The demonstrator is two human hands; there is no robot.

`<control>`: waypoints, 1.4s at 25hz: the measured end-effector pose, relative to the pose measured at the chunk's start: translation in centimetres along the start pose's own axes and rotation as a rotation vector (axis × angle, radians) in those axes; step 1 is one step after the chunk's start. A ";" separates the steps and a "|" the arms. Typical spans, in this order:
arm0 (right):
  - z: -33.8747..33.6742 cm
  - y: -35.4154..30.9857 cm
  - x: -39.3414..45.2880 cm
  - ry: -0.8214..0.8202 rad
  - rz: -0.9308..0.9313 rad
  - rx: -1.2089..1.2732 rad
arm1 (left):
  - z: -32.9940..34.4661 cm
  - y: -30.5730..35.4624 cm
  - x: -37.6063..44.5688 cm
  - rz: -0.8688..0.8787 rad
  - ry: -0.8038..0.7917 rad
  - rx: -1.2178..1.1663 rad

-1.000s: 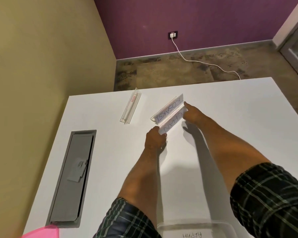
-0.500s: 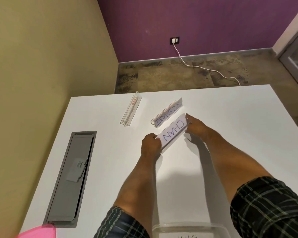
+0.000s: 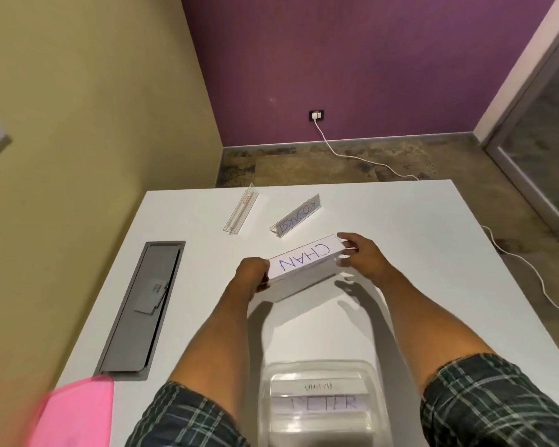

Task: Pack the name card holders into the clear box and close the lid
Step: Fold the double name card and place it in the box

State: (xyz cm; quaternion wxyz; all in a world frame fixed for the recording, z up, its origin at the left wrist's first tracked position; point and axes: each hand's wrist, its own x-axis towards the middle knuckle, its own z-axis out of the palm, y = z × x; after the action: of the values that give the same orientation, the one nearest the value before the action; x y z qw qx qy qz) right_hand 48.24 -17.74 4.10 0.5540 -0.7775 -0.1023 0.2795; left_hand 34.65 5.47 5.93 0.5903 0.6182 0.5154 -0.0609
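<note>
**CHAN holder lifted, box waits below**

The left hand (image 3: 251, 275) pinches one end of the CHAN holder (image 3: 304, 264) and the right hand (image 3: 362, 253) pinches the other; the holder hangs above the worktop (image 3: 433, 253), between the far holders and the box (image 3: 320, 401) at the near edge; the job now, as I judge it, is to bring it back and lay it in the box; keep it level with both ends held, turn it to lie along the cards already inside, and lower it flat so the lid can shut later; clear plastic is likely slick, so a firm pinch helps.

Writing: "CHAN" in blue on the held card, upside down to the camera; "KOSAKSI", or close to it, on the second holder (image 3: 296, 216); the third holder (image 3: 241, 209) carries a small red label, too small to read; inside the box one card seems to read "PETER", blurred; another above it is illegible.
</note>
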 end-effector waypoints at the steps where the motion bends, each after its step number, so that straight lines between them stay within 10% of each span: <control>1: -0.2 -0.2 -0.9 0.011 -0.017 0.045 | -0.4 -0.5 -0.6 -0.004 -0.026 -0.028; 11: -1.2 1.7 -10.0 -0.034 -0.031 0.035 | -2.0 -6.0 -6.7 -0.214 -0.275 -0.052; 23: -1.3 4.9 -17.4 -0.257 -0.457 -1.267 | -3.2 -10.9 -9.8 -0.289 -0.407 0.170; 27: -1.1 5.5 -18.9 -0.392 -0.610 -1.327 | -3.3 -12.3 -10.6 -0.321 -0.516 0.184; 35: 0.2 7.5 -21.6 -0.499 -0.577 -1.300 | -2.7 -13.9 -11.1 0.119 -0.428 0.712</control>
State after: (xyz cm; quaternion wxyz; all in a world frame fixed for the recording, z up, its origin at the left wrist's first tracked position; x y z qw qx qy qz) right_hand 29.26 -30.45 4.10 -0.0051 -0.8037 -0.5688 0.1744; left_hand 18.24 -1.81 5.03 0.4361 0.7857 0.2913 -0.3281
